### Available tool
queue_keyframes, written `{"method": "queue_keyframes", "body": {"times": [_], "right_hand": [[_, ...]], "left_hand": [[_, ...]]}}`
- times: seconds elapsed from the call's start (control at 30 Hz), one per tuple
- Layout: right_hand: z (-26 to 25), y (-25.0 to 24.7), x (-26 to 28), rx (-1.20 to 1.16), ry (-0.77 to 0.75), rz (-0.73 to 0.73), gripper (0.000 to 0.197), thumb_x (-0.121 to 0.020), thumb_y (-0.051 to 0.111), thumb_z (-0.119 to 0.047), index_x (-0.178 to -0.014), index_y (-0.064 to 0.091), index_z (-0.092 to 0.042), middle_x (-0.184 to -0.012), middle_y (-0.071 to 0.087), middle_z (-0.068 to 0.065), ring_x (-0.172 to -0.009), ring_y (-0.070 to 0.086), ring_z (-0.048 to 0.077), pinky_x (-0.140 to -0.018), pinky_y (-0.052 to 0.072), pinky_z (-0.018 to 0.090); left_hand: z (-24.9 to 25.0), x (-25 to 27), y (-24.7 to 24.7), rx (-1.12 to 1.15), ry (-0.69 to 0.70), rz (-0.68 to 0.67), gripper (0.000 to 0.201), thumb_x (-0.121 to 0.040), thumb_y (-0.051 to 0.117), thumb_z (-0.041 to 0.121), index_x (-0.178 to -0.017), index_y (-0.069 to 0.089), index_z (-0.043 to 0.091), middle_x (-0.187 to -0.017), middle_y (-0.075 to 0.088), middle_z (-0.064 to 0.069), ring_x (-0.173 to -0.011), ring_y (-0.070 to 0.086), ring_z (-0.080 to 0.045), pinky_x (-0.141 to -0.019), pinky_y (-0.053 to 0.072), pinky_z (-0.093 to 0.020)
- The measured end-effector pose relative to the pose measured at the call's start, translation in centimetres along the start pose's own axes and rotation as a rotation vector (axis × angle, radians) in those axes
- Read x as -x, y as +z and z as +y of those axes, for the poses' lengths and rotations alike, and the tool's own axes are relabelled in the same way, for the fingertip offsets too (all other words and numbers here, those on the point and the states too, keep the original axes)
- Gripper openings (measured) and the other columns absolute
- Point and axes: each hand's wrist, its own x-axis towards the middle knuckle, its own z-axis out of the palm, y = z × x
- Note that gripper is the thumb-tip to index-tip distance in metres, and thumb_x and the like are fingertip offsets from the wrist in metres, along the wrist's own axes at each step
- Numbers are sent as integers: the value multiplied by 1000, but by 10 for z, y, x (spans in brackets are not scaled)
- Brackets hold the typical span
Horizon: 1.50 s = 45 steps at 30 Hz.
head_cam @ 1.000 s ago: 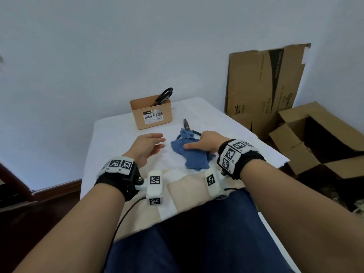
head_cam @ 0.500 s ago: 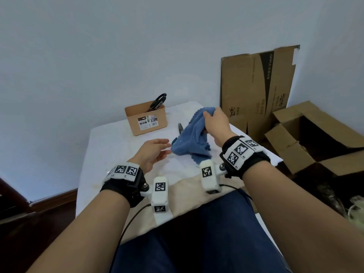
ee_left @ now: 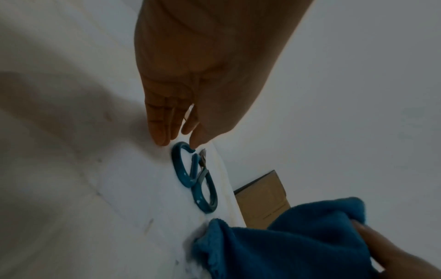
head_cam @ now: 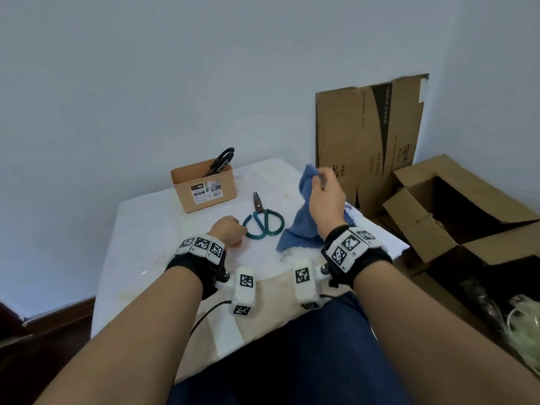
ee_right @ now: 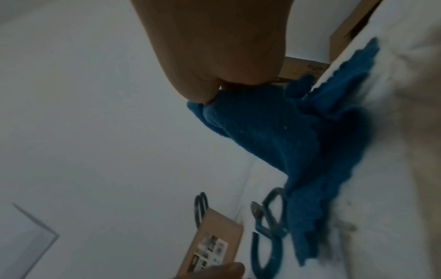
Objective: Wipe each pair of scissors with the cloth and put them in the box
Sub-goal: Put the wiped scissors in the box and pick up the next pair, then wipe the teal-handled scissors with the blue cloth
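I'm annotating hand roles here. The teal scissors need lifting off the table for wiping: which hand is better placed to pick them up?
Left. The left hand is free, its fingers already at a handle loop of the teal scissors. The right hand is busy holding the cloth up.

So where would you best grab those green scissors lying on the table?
By the nearer handle loop of the scissors, coming from the left, where the left hand already is. They lie flat, blades pointing away, and the loop gives the fingers something to hook.
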Motion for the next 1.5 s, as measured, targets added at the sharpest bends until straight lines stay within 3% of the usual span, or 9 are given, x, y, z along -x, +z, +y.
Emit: {"method": "queue_keyframes", "body": {"times": [0.13,0.33,0.53,0.63,0.7,0.83,1.1,1.23,1.5], "right_hand": [[11,0,-2,36,152,-98,20,-101,45,-21,-118,52,-12,-73,53,6,-60,45,15,-56,39,29],[11,-1,-10,-67,248,-278,66,-90,52,9,-141,30,-26,-116,54,10,-87,56,24,-90,52,49],[28,3,-7,-121,235,-170,26,-90,48,6,-93,58,-18,-68,52,6,-59,48,15,-53,41,23],[30,7,-6,-94,261,-180,41,-88,34,9,-72,62,-16,-72,58,2,-64,49,15,-52,37,20],[28,11,-2,-113,297,-231,43,-88,30,10,-77,63,-16,-81,61,8,-72,52,20,-57,41,24],[25,17,7,-159,349,-308,39,-93,34,5,-87,65,-18,-79,55,6,-69,47,17,-57,37,24],[16,30,33,-134,330,-364,20,-98,47,-12,-99,67,-9,-76,54,-1,-69,48,10,-62,40,21],[-2,41,54,-126,330,-494,29,-100,49,-32,-81,67,-19,-76,56,3,-65,53,18,-68,59,41],[-8,44,90,-121,229,-611,28,-98,55,-33,-81,61,-12,-67,54,1,-56,44,12,-49,36,21]], "left_hand": [[11,-10,4,-223,14,-23,25,-99,53,21,-80,58,5,-84,71,-13,-94,72,-33,-91,57,-38],[18,-15,8,-377,-22,1,35,-96,60,28,-66,52,12,-36,55,5,-57,58,-16,-56,43,-20],[8,-27,0,-150,-100,-16,20,-90,64,18,-81,63,0,-86,76,-17,-87,73,-29,-83,59,-38],[0,-23,-7,217,-184,-36,15,-93,61,6,-85,62,-6,-77,71,-18,-62,72,-26,-64,63,-34],[-5,-18,-7,406,-221,-41,20,-98,54,4,-79,57,-2,-74,64,-14,-58,63,-21,-48,59,-27],[-11,-4,-11,700,-228,-146,25,-107,40,10,-85,51,3,-74,51,-10,-66,53,-19,-69,60,-38],[-31,43,-45,924,-59,-34,28,-107,40,10,-86,56,0,-72,54,-10,-49,60,-12,-57,61,-28],[-37,76,-51,991,3,-35,25,-107,40,9,-90,57,1,-66,56,-6,-49,58,-10,-62,61,-27],[-50,116,-34,1026,53,-73,25,-107,40,11,-90,57,4,-66,58,-3,-54,57,-10,-70,62,-29]]}}
